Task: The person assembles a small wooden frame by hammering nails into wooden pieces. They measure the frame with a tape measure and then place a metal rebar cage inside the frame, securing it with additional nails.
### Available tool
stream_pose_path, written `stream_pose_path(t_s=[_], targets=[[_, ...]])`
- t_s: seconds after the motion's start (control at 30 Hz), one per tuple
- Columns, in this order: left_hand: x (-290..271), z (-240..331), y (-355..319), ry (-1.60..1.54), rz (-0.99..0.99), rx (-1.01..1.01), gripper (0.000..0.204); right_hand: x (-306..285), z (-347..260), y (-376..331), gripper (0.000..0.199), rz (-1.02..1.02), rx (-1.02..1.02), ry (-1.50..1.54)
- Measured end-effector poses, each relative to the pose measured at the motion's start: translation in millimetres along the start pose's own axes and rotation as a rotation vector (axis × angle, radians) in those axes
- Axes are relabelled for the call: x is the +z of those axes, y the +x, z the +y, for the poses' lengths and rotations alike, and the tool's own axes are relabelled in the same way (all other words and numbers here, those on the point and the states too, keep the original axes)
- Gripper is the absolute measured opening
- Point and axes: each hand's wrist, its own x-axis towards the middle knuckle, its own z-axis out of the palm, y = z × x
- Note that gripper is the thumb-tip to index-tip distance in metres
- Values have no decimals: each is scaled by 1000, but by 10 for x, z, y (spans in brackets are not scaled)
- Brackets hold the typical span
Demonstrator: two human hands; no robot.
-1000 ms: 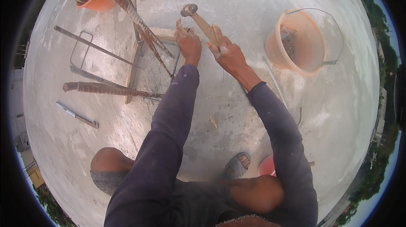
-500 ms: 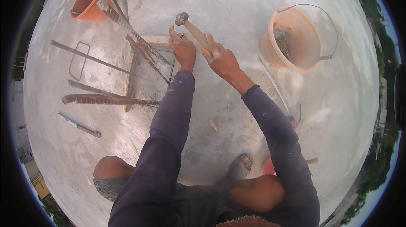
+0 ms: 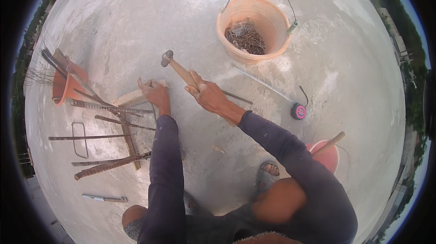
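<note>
My right hand (image 3: pixel 210 94) is wrapped round the wooden handle of a hammer (image 3: pixel 182 72). Its dark metal head is raised, just above and right of my left hand (image 3: pixel 156 96). The left fingers are bent at the right end of a wooden frame's (image 3: pixel 132 97) far bar; whatever they pinch is too small to make out. Ridged steel bars (image 3: pixel 113 166) and thinner rods (image 3: pixel 86 137) lie across the frame's left side. A bent wire loop (image 3: pixel 80 140) lies beside them.
An orange bucket (image 3: pixel 81 80) holding rods stands at far left. A pale orange bucket (image 3: pixel 227 46) with scraps stands beyond my right hand. An extended tape measure (image 3: pixel 298 111), a dark rod (image 3: pixel 238 97), a reddish bucket (image 3: pixel 328 158) with a stick and a knife-like tool (image 3: pixel 104 198) surround me.
The view has swung, so the buckets and frame appear shifted left. My right hand still grips the hammer, and my left hand stays by the frame's far bar.
</note>
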Motion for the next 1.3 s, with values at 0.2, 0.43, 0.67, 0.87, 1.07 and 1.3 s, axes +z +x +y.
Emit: stream_pose_path(t_s=[0.2,0.43,0.67,0.87,1.07,1.3], targets=[[5,494,-98,130,169,241,55,-326,659,-466,78,-14,390,117],[443,2407,-593,-351,-330,585,26,-247,900,-630,79,4,326,319],[1900,2967,-431,520,-1111,968,30,-51,1050,-704,79,-7,392,296],[2519,2584,-426,998,-1009,1128,24,-44,1076,-756,81,14,398,279],[2533,2352,-498,950,-865,1218,24,-29,1083,-756,81,45,343,250],[2483,2447,-559,947,-834,1169,24,16,1113,-790,78,99,311,281]])
